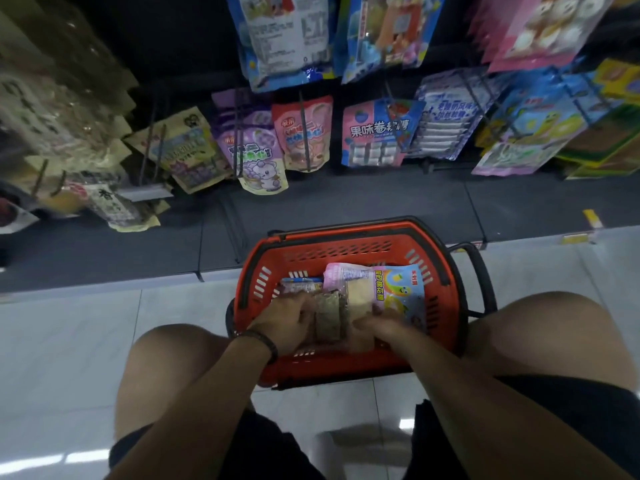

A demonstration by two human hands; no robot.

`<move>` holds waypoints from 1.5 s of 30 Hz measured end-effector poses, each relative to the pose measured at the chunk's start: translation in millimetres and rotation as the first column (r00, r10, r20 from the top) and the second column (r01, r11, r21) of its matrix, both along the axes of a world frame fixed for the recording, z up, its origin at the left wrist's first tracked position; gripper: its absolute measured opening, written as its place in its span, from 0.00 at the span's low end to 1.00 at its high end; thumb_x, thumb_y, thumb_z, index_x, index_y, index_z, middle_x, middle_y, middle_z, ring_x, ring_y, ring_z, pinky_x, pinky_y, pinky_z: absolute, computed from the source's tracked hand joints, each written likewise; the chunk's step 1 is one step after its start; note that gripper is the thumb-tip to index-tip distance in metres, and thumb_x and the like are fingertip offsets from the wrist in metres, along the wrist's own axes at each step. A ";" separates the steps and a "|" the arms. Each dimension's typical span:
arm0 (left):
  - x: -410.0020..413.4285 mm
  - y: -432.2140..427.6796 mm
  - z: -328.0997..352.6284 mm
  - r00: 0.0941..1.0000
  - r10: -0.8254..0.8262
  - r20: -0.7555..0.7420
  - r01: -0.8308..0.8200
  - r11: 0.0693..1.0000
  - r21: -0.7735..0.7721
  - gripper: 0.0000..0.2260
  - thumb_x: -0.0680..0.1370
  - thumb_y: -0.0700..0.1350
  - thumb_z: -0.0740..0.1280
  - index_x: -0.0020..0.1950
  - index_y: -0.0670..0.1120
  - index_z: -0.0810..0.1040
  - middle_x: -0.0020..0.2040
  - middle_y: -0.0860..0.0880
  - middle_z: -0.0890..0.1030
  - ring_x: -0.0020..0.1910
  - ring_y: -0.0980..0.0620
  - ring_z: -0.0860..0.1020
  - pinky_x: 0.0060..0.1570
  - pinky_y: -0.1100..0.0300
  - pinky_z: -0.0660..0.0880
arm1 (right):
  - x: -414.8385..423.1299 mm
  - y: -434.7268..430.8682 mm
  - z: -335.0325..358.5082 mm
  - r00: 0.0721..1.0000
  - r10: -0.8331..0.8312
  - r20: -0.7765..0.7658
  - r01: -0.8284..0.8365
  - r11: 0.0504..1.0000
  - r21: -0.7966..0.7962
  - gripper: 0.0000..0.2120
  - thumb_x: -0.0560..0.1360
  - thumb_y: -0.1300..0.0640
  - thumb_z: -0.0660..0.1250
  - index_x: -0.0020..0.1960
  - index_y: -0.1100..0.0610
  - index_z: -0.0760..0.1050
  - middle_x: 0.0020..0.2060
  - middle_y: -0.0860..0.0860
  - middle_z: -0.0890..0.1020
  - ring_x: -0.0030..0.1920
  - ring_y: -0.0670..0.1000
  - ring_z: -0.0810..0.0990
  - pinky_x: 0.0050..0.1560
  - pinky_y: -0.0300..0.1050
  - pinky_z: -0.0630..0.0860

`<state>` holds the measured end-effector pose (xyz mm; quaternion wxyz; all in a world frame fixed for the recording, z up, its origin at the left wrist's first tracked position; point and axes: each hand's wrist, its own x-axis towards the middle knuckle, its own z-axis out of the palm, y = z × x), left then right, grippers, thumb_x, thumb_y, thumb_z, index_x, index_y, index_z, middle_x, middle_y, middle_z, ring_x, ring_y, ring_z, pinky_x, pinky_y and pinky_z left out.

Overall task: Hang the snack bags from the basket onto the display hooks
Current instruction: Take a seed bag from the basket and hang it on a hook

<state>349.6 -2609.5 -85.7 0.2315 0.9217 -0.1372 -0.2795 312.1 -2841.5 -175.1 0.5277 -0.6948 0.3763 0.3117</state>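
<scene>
A red basket (332, 245) sits on the floor between my knees. Inside lie several snack bags: a pink and blue bag (398, 289) on the right, a clear bag with brown and beige snacks (329, 317) in the middle, and a blue-edged one (299, 284) at the back left. My left hand (284, 322) grips the left edge of the clear bag. My right hand (379, 329) holds its right side, fingers curled over it. Dark display hooks (304, 129) stick out from the rack above, most carrying hanging bags.
Rows of hanging snack bags fill the rack: purple (252, 147), red (306, 133), pink-blue (375, 133) and brown ones (183, 147) at left. A dark base shelf (346, 199) runs under them. The basket's black handle (476, 275) lies folded out to the right on the white tiles.
</scene>
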 end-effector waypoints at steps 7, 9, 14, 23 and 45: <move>1.9 -0.1 -2.4 0.995 0.100 -0.021 -0.099 0.995 0.028 0.16 0.83 0.47 0.66 0.71 0.51 0.76 0.67 0.44 0.83 0.66 0.42 0.81 0.69 0.53 0.75 | -5.4 16.1 -0.2 0.986 -0.107 0.129 0.093 0.990 0.105 0.07 0.79 0.58 0.76 0.56 0.52 0.85 0.55 0.53 0.87 0.58 0.57 0.84 0.54 0.48 0.81; 1.3 3.0 -2.3 0.991 0.133 -0.027 -0.132 0.991 0.036 0.18 0.82 0.48 0.67 0.71 0.52 0.76 0.69 0.46 0.81 0.68 0.43 0.79 0.71 0.51 0.74 | -5.7 22.3 8.2 0.971 -0.186 0.148 0.146 0.958 0.246 0.06 0.81 0.59 0.73 0.57 0.53 0.86 0.50 0.55 0.88 0.52 0.61 0.86 0.50 0.58 0.85; -5.8 10.3 5.8 0.964 0.259 0.055 -0.260 0.965 0.023 0.12 0.84 0.50 0.64 0.68 0.53 0.77 0.67 0.44 0.78 0.67 0.40 0.76 0.70 0.46 0.73 | -0.3 17.5 48.2 0.952 -0.236 0.196 0.123 0.879 0.462 0.09 0.84 0.58 0.69 0.57 0.49 0.87 0.50 0.54 0.90 0.47 0.55 0.88 0.52 0.61 0.84; -21.8 15.3 60.2 0.931 0.237 -0.279 -0.345 0.821 -0.456 0.32 0.73 0.40 0.82 0.74 0.49 0.73 0.68 0.55 0.82 0.65 0.59 0.81 0.69 0.59 0.77 | -10.2 -30.9 150.6 0.854 -0.234 0.465 -0.106 0.796 0.596 0.23 0.77 0.59 0.73 0.64 0.76 0.76 0.50 0.65 0.84 0.42 0.58 0.83 0.41 0.48 0.77; -67.5 -63.6 113.4 0.635 0.769 0.079 -0.644 0.583 -0.495 0.49 0.60 0.75 0.75 0.72 0.52 0.63 0.69 0.47 0.72 0.66 0.46 0.73 0.67 0.45 0.74 | -60.5 0.3 163.8 0.725 -0.389 0.568 0.100 0.876 0.471 0.34 0.66 0.42 0.84 0.68 0.50 0.82 0.62 0.54 0.87 0.64 0.58 0.86 0.69 0.66 0.79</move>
